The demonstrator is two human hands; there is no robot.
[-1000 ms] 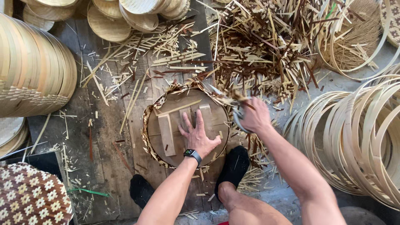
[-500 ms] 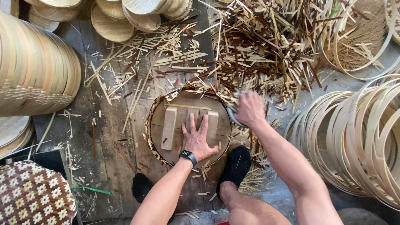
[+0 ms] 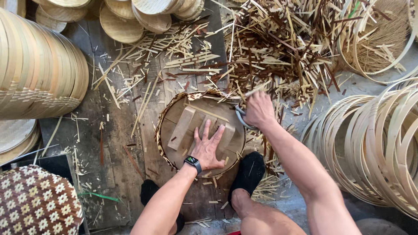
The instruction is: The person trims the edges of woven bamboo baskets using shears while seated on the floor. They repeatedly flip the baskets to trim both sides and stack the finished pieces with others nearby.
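Note:
A round wooden disc [image 3: 204,109] with two flat battens across it lies on a woven bamboo mat [image 3: 160,130] whose frayed rim sticks out around it. My left hand [image 3: 208,148], a watch on its wrist, presses flat on the disc with fingers spread. My right hand [image 3: 259,109] is closed on grey metal shears [image 3: 240,118] at the disc's right rim, where the mat's edge shows. My feet in black socks [image 3: 248,172] rest just below the disc on the plank floor.
A tall stack of woven trays [image 3: 39,65] stands on the left and more round trays [image 3: 130,17] lie at the top. Bamboo offcuts [image 3: 283,48] are heaped at the upper right. Bamboo hoops [image 3: 374,143] stand at the right. A patterned woven piece [image 3: 35,204] lies at the lower left.
The disc and mat have turned under my left hand, so the battens now lie beneath my fingers. My right hand has stayed at the right rim with the shears.

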